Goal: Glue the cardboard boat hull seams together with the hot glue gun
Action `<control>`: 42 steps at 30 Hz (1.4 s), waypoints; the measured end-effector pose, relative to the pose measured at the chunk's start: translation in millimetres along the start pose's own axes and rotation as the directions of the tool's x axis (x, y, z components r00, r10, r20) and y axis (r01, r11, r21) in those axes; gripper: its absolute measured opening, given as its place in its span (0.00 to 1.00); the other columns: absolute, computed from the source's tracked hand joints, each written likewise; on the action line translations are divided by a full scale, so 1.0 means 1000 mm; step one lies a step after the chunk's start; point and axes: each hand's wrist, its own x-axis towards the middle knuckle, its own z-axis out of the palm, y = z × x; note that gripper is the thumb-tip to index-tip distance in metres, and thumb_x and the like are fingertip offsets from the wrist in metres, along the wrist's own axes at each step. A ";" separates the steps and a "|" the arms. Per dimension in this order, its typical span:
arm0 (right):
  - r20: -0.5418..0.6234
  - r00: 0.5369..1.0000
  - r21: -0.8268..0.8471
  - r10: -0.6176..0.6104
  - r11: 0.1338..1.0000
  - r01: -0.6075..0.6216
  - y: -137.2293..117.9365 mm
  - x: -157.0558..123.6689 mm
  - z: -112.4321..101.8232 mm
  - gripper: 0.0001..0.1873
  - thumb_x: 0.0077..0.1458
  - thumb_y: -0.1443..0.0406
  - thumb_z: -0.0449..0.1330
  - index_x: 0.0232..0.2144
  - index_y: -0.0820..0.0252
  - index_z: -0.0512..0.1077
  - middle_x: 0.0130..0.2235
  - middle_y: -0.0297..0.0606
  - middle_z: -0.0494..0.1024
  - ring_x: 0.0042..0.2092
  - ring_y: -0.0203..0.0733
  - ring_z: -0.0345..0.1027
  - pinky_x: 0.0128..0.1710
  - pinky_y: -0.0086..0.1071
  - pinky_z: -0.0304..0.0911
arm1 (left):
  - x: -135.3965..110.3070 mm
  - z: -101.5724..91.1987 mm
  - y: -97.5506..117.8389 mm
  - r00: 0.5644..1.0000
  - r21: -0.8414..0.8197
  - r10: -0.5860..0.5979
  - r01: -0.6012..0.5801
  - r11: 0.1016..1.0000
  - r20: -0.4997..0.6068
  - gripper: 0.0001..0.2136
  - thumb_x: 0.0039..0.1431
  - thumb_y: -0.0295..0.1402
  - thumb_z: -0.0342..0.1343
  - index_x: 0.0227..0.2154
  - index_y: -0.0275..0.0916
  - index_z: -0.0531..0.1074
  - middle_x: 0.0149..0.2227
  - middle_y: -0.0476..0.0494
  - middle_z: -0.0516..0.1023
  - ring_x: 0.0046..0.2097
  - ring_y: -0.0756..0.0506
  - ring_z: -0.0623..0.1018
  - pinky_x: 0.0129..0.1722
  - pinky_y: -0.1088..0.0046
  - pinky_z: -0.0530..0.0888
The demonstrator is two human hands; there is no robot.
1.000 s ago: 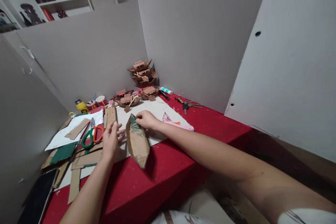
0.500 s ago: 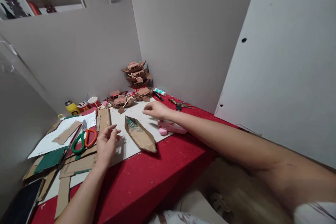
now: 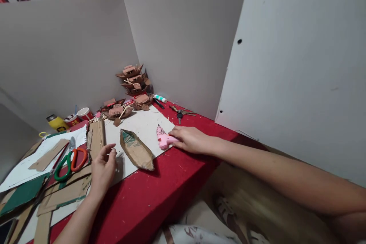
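A small boat hull made of cardboard lies on the white sheet, with green tape inside one end. To its right, a pink hot glue gun rests at the sheet's edge, nozzle pointing away from me. My right hand has its fingers around the glue gun's handle, hiding part of it. Left of the hull, my left hand hovers with loosely bent fingers apart and nothing between them. Beside that hand lie scissors with green and orange handles, on cardboard pieces.
Finished cardboard boats are stacked in the far corner, with more boats before them. A yellow bottle and paper cups stand at the back left. Pliers and keys lie by the right wall. Red cloth covers the table.
My right hand has moved back from above the white sheet and taken the glue gun's handle. My left hand stays beside the hull. The camera view has swung to the right.
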 end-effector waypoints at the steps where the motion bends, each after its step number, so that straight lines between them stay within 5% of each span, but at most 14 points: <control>1: -0.002 1.000 0.019 -0.013 1.000 0.013 0.002 0.001 -0.002 0.21 0.62 0.54 0.49 0.43 0.61 0.73 0.41 0.47 0.75 0.41 0.43 0.68 0.40 0.31 0.60 | 0.000 0.001 -0.002 1.000 0.032 0.006 -0.006 0.999 0.012 0.19 0.53 0.46 0.54 0.42 0.37 0.72 0.23 0.51 0.71 0.21 0.51 0.68 0.20 0.76 0.65; 5: -0.061 0.998 0.030 -0.016 0.999 0.018 0.018 0.013 -0.012 0.21 0.62 0.54 0.49 0.47 0.61 0.72 0.43 0.47 0.74 0.42 0.44 0.67 0.40 0.32 0.60 | -0.001 0.003 -0.004 0.998 0.107 0.026 -0.031 0.994 0.052 0.20 0.54 0.46 0.53 0.42 0.36 0.73 0.20 0.50 0.71 0.23 0.47 0.71 0.24 0.74 0.67; 11: -0.101 0.984 -0.097 0.146 0.983 -0.156 0.046 0.052 -0.019 0.19 0.62 0.58 0.49 0.49 0.59 0.71 0.48 0.48 0.73 0.48 0.48 0.66 0.43 0.35 0.59 | -0.003 0.008 0.004 0.997 0.126 0.046 -0.053 0.991 0.060 0.18 0.51 0.43 0.56 0.41 0.37 0.75 0.24 0.45 0.74 0.27 0.46 0.73 0.27 0.73 0.68; 14: -0.125 0.970 -0.126 0.207 0.967 -0.222 0.036 0.061 -0.021 0.18 0.61 0.60 0.51 0.48 0.63 0.72 0.49 0.50 0.73 0.50 0.51 0.65 0.45 0.37 0.59 | 0.000 0.006 0.007 0.995 0.044 -0.049 0.046 0.998 0.082 0.22 0.49 0.43 0.58 0.45 0.35 0.74 0.25 0.46 0.74 0.25 0.47 0.73 0.26 0.73 0.68; 18: -0.230 0.968 0.018 0.096 0.995 -0.095 -0.008 0.073 -0.017 0.20 0.58 0.62 0.54 0.50 0.65 0.71 0.51 0.47 0.74 0.49 0.45 0.68 0.48 0.33 0.59 | 0.020 0.000 0.014 0.994 0.030 -0.068 0.066 0.997 0.088 0.24 0.47 0.41 0.59 0.48 0.36 0.72 0.34 0.40 0.77 0.29 0.46 0.75 0.27 0.73 0.69; 21: -0.118 0.990 0.186 0.078 0.981 -0.055 -0.044 0.094 -0.006 0.19 0.58 0.59 0.54 0.48 0.64 0.73 0.49 0.45 0.76 0.46 0.43 0.70 0.45 0.31 0.60 | 0.045 0.002 0.017 0.993 0.059 -0.082 0.077 0.995 0.081 0.23 0.45 0.38 0.59 0.45 0.35 0.72 0.44 0.35 0.76 0.34 0.46 0.76 0.29 0.73 0.70; 25: -0.032 0.992 0.209 0.125 0.971 -0.115 -0.068 0.128 0.016 0.19 0.53 0.58 0.57 0.42 0.65 0.76 0.43 0.47 0.79 0.43 0.45 0.71 0.39 0.31 0.61 | 0.074 0.016 0.011 0.961 0.047 -0.152 0.145 0.988 0.232 0.20 0.42 0.38 0.61 0.39 0.32 0.73 0.29 0.41 0.77 0.24 0.48 0.72 0.22 0.74 0.67; 31: 0.027 0.994 0.265 0.102 0.959 -0.106 -0.070 0.141 0.040 0.12 0.50 0.64 0.58 0.36 0.61 0.77 0.38 0.41 0.80 0.38 0.41 0.70 0.33 0.28 0.56 | 0.079 0.031 -0.003 0.887 0.001 -0.147 0.163 0.987 0.437 0.10 0.43 0.36 0.60 0.26 0.34 0.73 0.20 0.50 0.71 0.20 0.51 0.67 0.20 0.76 0.63; 42: 0.125 0.992 0.373 0.006 0.926 -0.053 -0.060 0.136 0.050 0.08 0.50 0.67 0.57 0.31 0.60 0.76 0.34 0.40 0.78 0.36 0.40 0.68 0.34 0.29 0.54 | 0.067 0.031 0.000 0.827 -0.074 -0.154 0.230 0.970 0.541 0.08 0.47 0.35 0.60 0.29 0.37 0.74 0.29 0.44 0.77 0.32 0.45 0.73 0.34 0.71 0.69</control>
